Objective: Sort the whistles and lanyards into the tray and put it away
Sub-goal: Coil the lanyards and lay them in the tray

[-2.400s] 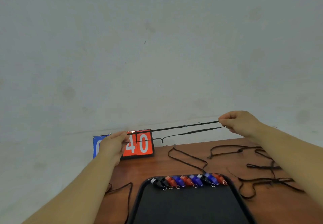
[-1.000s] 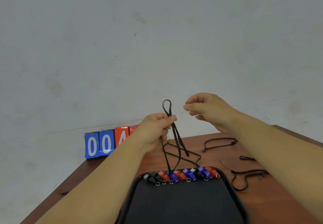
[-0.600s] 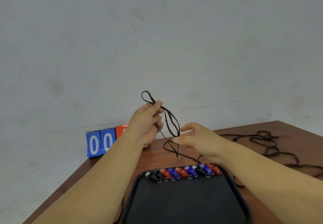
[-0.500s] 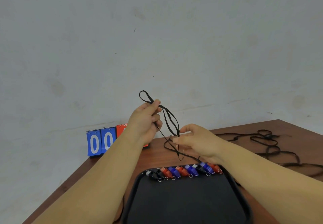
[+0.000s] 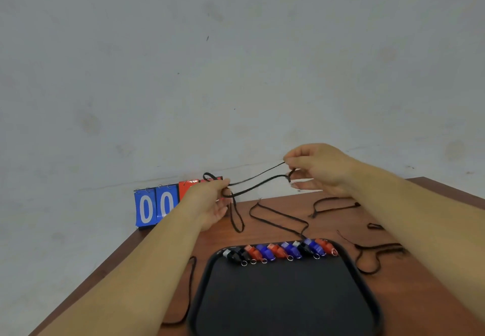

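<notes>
One lanyard in hand (image 5: 258,183): black cord, doubled, stretched in the air between both hands above the far half of the table (image 5: 338,226), not yet in the tray.
Left hand (image 5: 210,204): pinches the folded end. A small loop stands above the fingers and a longer loop hangs down toward the table.
Right hand (image 5: 321,169): thumb and forefinger pinch the other end, with the lower fingers loosely spread.
Step, as I judge it: folding this cord into a compact bundle for the tray.
How I would do it well: hold both strands taut and parallel and carry the right end across to the left pinch. Gather the hanging loop in too, then lay the bundle on the bare tray floor, nearer me than the whistles.
Tray (image 5: 286,299): black, at the table's near edge. Its floor is bare apart from the whistles.
Whistles (image 5: 280,251): red, blue and black, in one row along the tray's far rim, rings toward me. They look sorted.
Loose lanyards (image 5: 279,217): several on the table beyond and right of the tray. Another trails along the tray's left side toward the near edge.
In the way: the hanging loop dangles near a loose cord, so I expect a snag if I lift carelessly. One strand reaches the whistle row.
Scoreboard (image 5: 154,207): at the far left corner, against the wall (image 5: 236,73). Its blue cards read 0 0, and its red cards are partly hidden by my left hand.
</notes>
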